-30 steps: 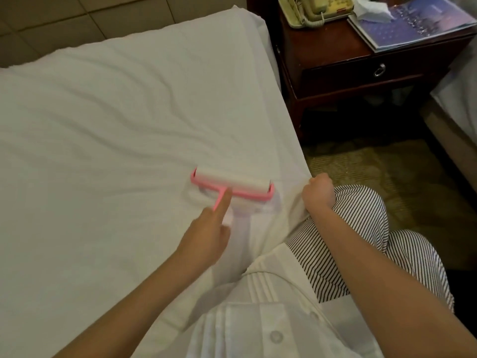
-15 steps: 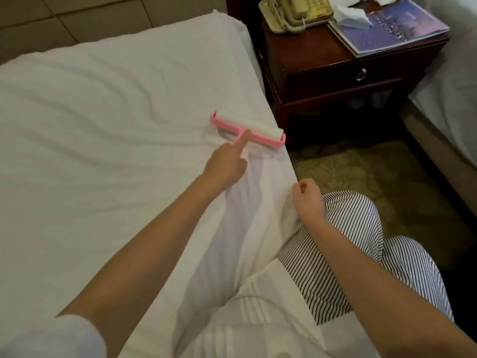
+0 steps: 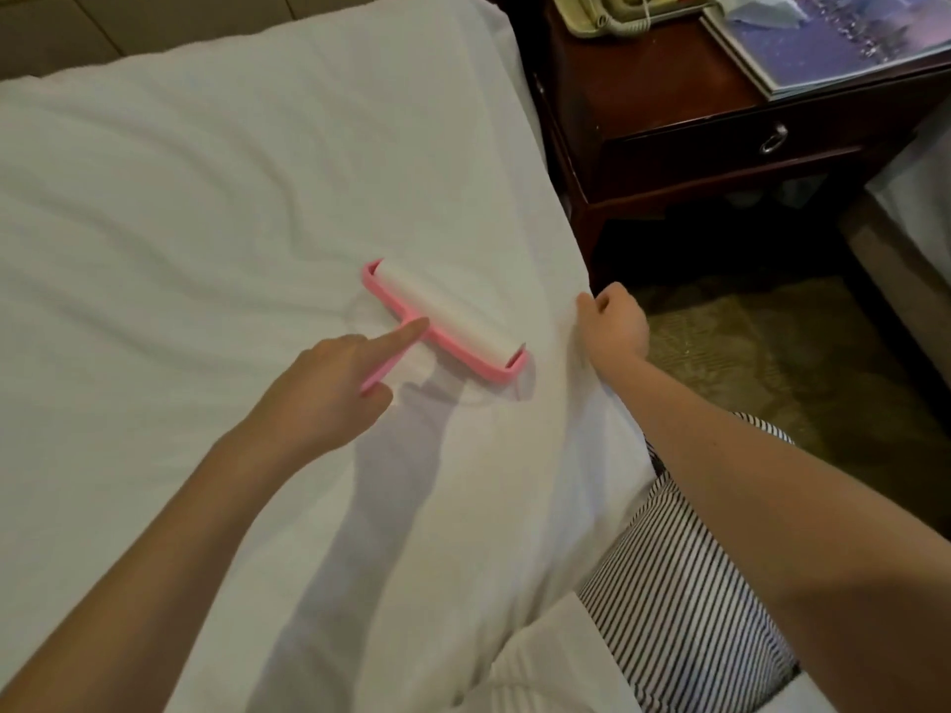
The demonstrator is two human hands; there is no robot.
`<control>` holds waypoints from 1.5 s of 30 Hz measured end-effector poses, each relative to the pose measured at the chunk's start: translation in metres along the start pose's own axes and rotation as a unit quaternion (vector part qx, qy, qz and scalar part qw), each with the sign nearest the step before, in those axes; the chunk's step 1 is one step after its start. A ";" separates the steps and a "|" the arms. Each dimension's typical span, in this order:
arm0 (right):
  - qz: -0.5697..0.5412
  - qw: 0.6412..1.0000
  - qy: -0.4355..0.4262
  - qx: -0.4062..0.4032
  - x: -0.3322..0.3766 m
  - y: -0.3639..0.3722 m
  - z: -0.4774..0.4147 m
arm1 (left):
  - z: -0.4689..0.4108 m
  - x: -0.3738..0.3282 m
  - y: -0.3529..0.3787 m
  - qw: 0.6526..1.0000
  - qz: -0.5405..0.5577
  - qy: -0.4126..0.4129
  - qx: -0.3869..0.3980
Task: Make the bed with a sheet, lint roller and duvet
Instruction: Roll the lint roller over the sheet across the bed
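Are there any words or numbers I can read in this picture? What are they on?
Nothing here can be read.
On the glossy blue-purple book cover on the dark wooden nightstand: a row of pale marks, too blurred to read.
On the beige corded telephone: cut off by the top edge, no label legible.
On the pink-framed lint roller and the white bed sheet: no writing shows.

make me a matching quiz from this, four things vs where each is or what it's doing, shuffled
1 lint roller
2 right hand
3 telephone
4 left hand

a on the nightstand
b grips the lint roller
c lies on the white sheet
d holds the sheet's edge

Pairs: 1-c, 2-d, 3-a, 4-b
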State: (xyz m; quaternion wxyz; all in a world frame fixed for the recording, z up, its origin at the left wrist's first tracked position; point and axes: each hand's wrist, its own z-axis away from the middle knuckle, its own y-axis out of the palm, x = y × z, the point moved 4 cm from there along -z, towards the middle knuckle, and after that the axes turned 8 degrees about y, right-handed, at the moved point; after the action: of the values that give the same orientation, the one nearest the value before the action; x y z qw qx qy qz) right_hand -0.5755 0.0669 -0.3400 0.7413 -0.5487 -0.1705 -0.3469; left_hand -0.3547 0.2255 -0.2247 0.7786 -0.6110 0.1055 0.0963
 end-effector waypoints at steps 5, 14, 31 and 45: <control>0.049 0.996 -0.025 -0.076 0.004 -0.006 -0.009 | -0.038 -0.012 0.002 0.999 0.021 0.022 -0.030; -0.122 0.991 0.043 -0.035 -0.015 0.007 -0.018 | -0.019 0.050 -0.040 0.991 0.027 0.097 0.092; -0.056 0.997 0.022 -0.038 -0.056 -0.005 0.052 | 0.030 0.082 -0.007 0.992 0.052 0.103 0.047; -0.121 0.990 0.050 -0.048 -0.069 -0.019 0.072 | -0.022 -0.015 -0.004 0.983 0.056 0.157 -0.076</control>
State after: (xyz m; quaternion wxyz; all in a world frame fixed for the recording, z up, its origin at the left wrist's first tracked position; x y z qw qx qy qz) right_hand -0.6286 0.1538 -0.3460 0.6744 -0.5404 -0.1815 -0.4692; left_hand -0.3685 0.2030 -0.2217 0.6971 -0.6690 0.2529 0.0504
